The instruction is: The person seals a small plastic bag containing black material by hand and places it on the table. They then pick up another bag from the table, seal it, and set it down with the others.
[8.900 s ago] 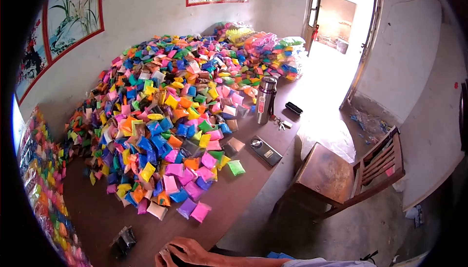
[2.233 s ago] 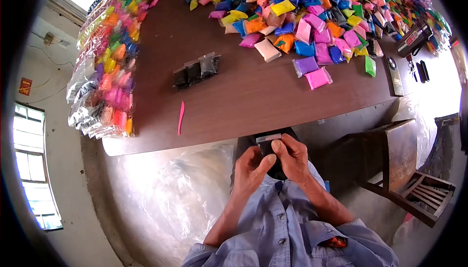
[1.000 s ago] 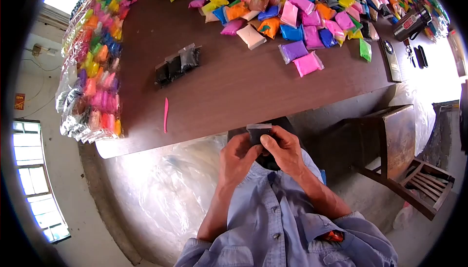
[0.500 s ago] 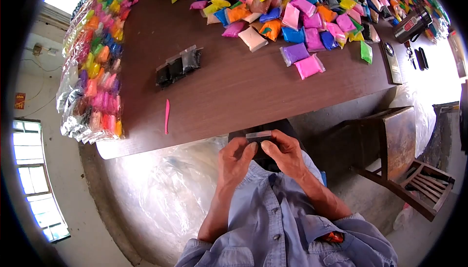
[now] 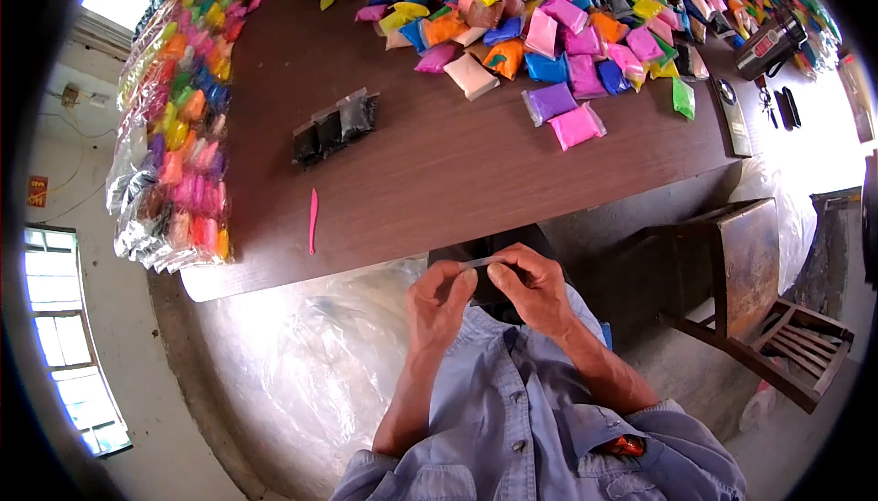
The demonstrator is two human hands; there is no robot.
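My left hand (image 5: 437,307) and my right hand (image 5: 534,289) meet in front of my body, just below the table's front edge. Between their thumbs and fingers they pinch a small plastic packet (image 5: 477,263), one end in each hand. Only its thin, pale edge shows; the fingers cover the rest. On the table beyond lie several black clay packets (image 5: 331,132) in a short overlapping row. A pink plastic modelling tool (image 5: 314,221) rests nearer the front edge, left of my hands.
A large heap of colourful packets (image 5: 546,69) covers the table's far side. Bundled packets (image 5: 187,154) line its left edge. A dark flask (image 5: 770,44), a phone-like object (image 5: 733,117) and keys (image 5: 767,106) sit at right. A wooden chair (image 5: 745,263) stands at right; clear plastic sheeting (image 5: 311,355) covers floor.
The packet has tilted in my fingers, so its dark face no longer shows and only a thin pale edge is seen. Both hands stay in nearly the same place.
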